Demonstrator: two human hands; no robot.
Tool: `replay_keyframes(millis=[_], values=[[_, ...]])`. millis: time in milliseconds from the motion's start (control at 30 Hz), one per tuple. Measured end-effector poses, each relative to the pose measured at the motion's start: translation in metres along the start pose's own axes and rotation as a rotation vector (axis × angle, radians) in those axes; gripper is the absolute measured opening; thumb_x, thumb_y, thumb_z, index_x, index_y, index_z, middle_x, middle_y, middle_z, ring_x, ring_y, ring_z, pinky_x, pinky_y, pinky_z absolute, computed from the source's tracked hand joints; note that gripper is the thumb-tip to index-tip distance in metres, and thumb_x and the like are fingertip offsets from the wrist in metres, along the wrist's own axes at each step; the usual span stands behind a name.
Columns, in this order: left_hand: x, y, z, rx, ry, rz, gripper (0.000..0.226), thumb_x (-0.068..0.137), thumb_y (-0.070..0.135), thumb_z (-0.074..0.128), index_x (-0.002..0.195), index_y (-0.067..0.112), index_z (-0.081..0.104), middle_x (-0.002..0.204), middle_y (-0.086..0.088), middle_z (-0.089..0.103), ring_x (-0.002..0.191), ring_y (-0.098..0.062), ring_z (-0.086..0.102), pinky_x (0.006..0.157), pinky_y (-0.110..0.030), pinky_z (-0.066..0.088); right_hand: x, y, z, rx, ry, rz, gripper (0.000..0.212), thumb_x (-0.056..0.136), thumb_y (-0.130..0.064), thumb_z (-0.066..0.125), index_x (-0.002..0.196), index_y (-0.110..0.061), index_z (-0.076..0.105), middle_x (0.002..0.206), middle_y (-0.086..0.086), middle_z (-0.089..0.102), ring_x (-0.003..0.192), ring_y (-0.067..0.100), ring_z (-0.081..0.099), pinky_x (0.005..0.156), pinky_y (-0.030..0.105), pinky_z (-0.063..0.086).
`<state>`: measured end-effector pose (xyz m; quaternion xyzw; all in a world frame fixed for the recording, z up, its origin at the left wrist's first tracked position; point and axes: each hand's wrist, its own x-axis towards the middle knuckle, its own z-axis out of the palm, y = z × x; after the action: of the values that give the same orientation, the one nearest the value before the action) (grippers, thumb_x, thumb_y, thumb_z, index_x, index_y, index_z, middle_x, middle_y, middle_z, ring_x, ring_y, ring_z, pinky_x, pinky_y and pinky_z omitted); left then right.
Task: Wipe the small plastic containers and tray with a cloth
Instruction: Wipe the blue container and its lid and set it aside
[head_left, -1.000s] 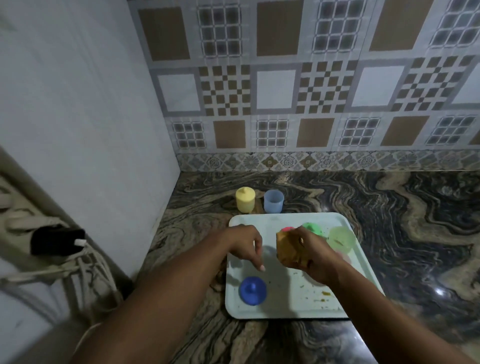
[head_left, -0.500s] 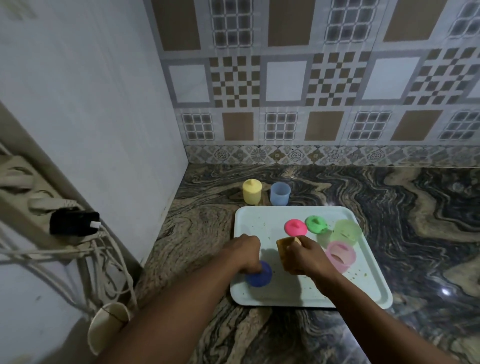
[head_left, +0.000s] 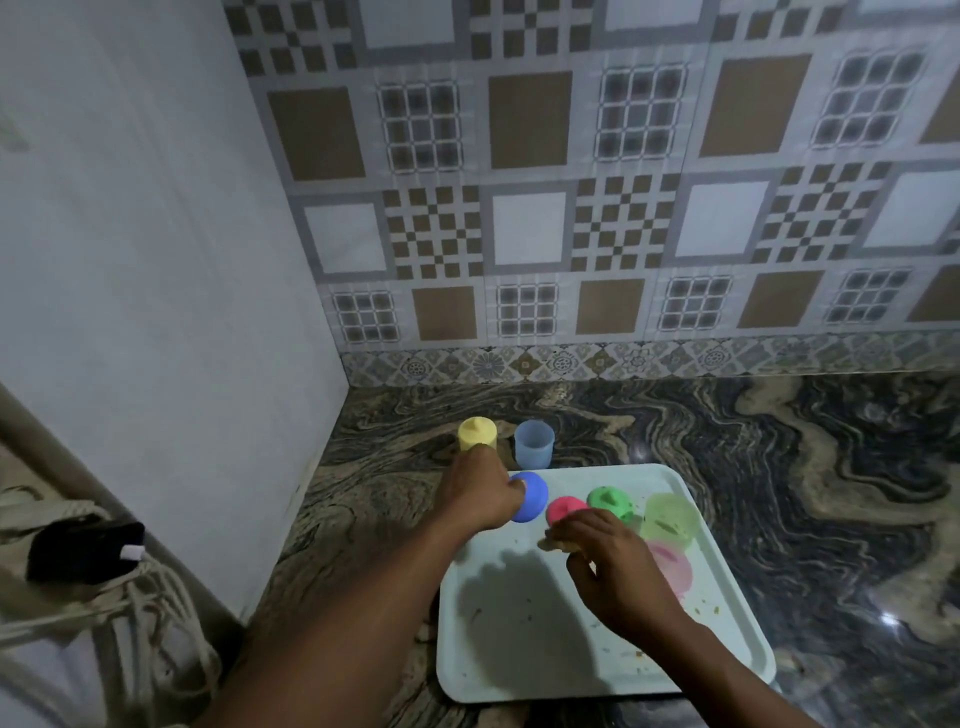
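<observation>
The left hand (head_left: 480, 493) has its fingers curled round the blue lid (head_left: 532, 496) at the far left corner of the tray (head_left: 519, 649). The open blue container (head_left: 534, 444) stands upright on the table just beyond those fingers, beside the capped yellow container (head_left: 477, 433), so this hand is likely the nearer one for seating the lid. The right hand (head_left: 618, 566) pinches the bunched cloth (head_left: 558, 544) low over the tray, just beside the pink lid (head_left: 563, 508).

Swirly dark marble tabletop (head_left: 805, 493) here. Sitting right on it: a pale tray (head_left: 545, 665) under the right hand (head_left: 618, 577), plus a yellow container (head_left: 477, 434) and blue cup (head_left: 533, 444) just beyond the left hand (head_left: 480, 493).
</observation>
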<state>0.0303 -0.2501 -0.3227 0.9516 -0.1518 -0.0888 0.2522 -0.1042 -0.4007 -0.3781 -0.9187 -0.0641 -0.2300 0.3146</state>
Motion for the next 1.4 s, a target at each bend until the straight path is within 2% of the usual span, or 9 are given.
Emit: replay_keyframes(millis=[100, 167, 300, 500, 700, 900, 1167, 1300, 1400], values=[[0.008, 0.005, -0.003, -0.079, 0.036, 0.003, 0.035, 0.08, 0.035, 0.068, 0.06, 0.006, 0.063, 0.063, -0.007, 0.065, 0.067, -0.029, 0.065, 0.062, -0.036, 0.054, 0.011, -0.004, -0.005, 0.404, 0.198, 0.406, 0.025, 0.087, -0.004, 0.052, 0.09, -0.018, 0.073, 0.085, -0.013, 0.074, 0.08, 0.006, 0.066, 0.075, 0.023, 0.051], [0.011, 0.015, -0.004, -0.098, 0.075, 0.05, 0.036, 0.083, 0.035, 0.068, 0.065, 0.004, 0.067, 0.068, -0.01, 0.068, 0.07, -0.027, 0.065, 0.066, -0.037, 0.055, 0.027, -0.004, -0.012, 0.797, 0.223, 0.64, 0.018, 0.086, -0.012, 0.051, 0.069, -0.006, 0.054, 0.068, 0.005, 0.054, 0.062, 0.026, 0.042, 0.066, 0.036, 0.04], [0.014, 0.039, 0.003, -0.136, 0.131, 0.143, 0.038, 0.085, 0.033, 0.071, 0.063, 0.003, 0.065, 0.066, -0.011, 0.068, 0.067, -0.025, 0.065, 0.065, -0.038, 0.055, 0.057, -0.002, -0.017, 1.314, 0.277, 0.905, 0.038, 0.089, -0.033, 0.049, 0.091, 0.003, 0.063, 0.087, 0.027, 0.06, 0.075, 0.037, 0.046, 0.07, 0.043, 0.041], [0.019, 0.048, 0.006, -0.182, 0.072, 0.216, 0.053, 0.091, 0.044, 0.064, 0.052, 0.011, 0.05, 0.047, -0.003, 0.047, 0.047, -0.02, 0.045, 0.051, -0.036, 0.039, 0.068, 0.004, -0.018, 1.003, 0.235, 0.752, 0.027, 0.081, -0.023, 0.056, 0.096, -0.008, 0.071, 0.087, 0.036, 0.062, 0.073, 0.031, 0.056, 0.068, 0.046, 0.048], [0.042, 0.047, -0.019, -0.51, -0.064, 0.104, 0.05, 0.098, 0.048, 0.051, 0.074, 0.007, 0.069, 0.066, -0.007, 0.069, 0.061, -0.025, 0.063, 0.069, -0.042, 0.056, 0.073, 0.009, -0.037, 0.925, -0.024, 0.638, 0.013, 0.099, -0.011, 0.059, 0.107, -0.001, 0.059, 0.073, 0.007, 0.061, 0.057, 0.014, 0.055, 0.051, 0.028, 0.048], [0.046, 0.056, -0.02, -0.381, -0.241, 0.11, 0.05, 0.103, 0.047, 0.047, 0.076, 0.01, 0.07, 0.057, -0.004, 0.059, 0.045, -0.02, 0.051, 0.045, -0.025, 0.042, 0.083, 0.006, -0.048, 0.867, -0.145, 0.597, 0.015, 0.097, -0.011, 0.062, 0.099, 0.003, 0.056, 0.071, 0.012, 0.057, 0.057, 0.016, 0.051, 0.051, 0.028, 0.046], [0.048, 0.068, -0.001, -0.516, 0.0, 0.122, 0.046, 0.104, 0.033, 0.05, 0.061, 0.016, 0.055, 0.062, -0.003, 0.055, 0.06, -0.02, 0.048, 0.067, -0.038, 0.047, 0.082, 0.002, -0.043, 1.016, 0.082, 0.656, 0.008, 0.096, -0.01, 0.061, 0.096, -0.004, 0.057, 0.076, 0.019, 0.061, 0.057, 0.024, 0.055, 0.051, 0.031, 0.05], [0.042, 0.062, 0.008, -0.688, 0.284, -0.076, 0.045, 0.106, 0.038, 0.041, 0.08, 0.007, 0.061, 0.073, -0.006, 0.058, 0.066, -0.021, 0.051, 0.066, -0.034, 0.039, 0.068, -0.015, -0.015, 1.209, 0.278, 0.788, 0.009, 0.097, -0.007, 0.059, 0.102, -0.004, 0.052, 0.073, 0.021, 0.065, 0.057, 0.03, 0.059, 0.057, 0.035, 0.043], [0.042, 0.054, 0.009, -0.721, 0.093, -0.126, 0.048, 0.105, 0.046, 0.041, 0.075, 0.014, 0.061, 0.076, -0.008, 0.06, 0.07, -0.023, 0.053, 0.067, -0.033, 0.041, 0.066, -0.015, -0.013, 1.201, 0.266, 0.812, 0.015, 0.098, -0.009, 0.058, 0.106, 0.001, 0.051, 0.065, 0.02, 0.056, 0.048, 0.025, 0.05, 0.054, 0.031, 0.034]])
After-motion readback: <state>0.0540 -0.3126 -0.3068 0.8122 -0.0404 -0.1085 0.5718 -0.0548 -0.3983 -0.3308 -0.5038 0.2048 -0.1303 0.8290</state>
